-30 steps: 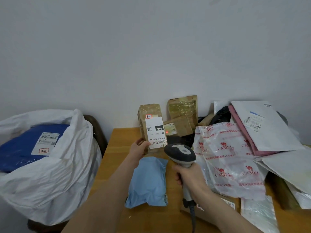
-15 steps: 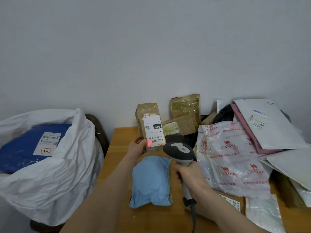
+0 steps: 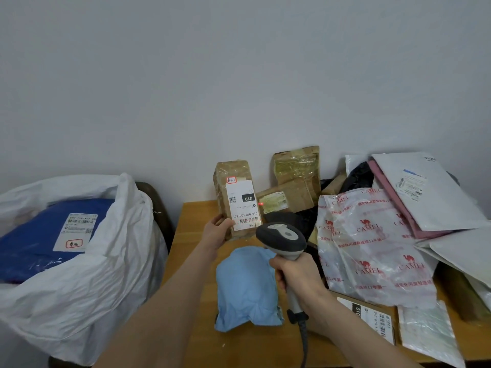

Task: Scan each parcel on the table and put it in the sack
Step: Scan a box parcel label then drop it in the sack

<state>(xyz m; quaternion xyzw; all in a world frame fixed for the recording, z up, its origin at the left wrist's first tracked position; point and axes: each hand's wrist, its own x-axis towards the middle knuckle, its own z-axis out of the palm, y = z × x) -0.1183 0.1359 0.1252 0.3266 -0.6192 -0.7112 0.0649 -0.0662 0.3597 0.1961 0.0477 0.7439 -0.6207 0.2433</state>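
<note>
At the left of the view, 1 white sack (image 3: 79, 288) stands open beside the wooden surface (image 3: 191, 235). Inside it lies 1 dark blue parcel (image 3: 32, 248) with 1 white label facing up; nothing else in the sack can be made out.

The left hand (image 3: 216, 232) grips 1 brown taped parcel (image 3: 233, 176) by its lower left corner and holds it upright above the surface, shipping label (image 3: 243, 205) toward the camera. The right hand (image 3: 297, 274) is curled round the handle of 1 grey scanner (image 3: 281, 239), whose head points at that label. A small red mark shows just right of the label.

Between the 2 forearms, 1 light-blue soft parcel (image 3: 245, 288) lies on the surface. Against the wall stand 2 more brown items: 1 tall taped packet (image 3: 297, 168) and 1 smaller box (image 3: 292, 197) leaning in front of it. To the right is a heap: 1 clear bag printed CAMEL (image 3: 372, 248), 1 pink mailer (image 3: 393, 203) under 1 white mailer (image 3: 425, 192), and further pale mailers too overlapped to count. Under the right forearm lies 1 flat brown box (image 3: 372, 314), with 1 clear plastic bag (image 3: 427, 333) just beside it.
</note>
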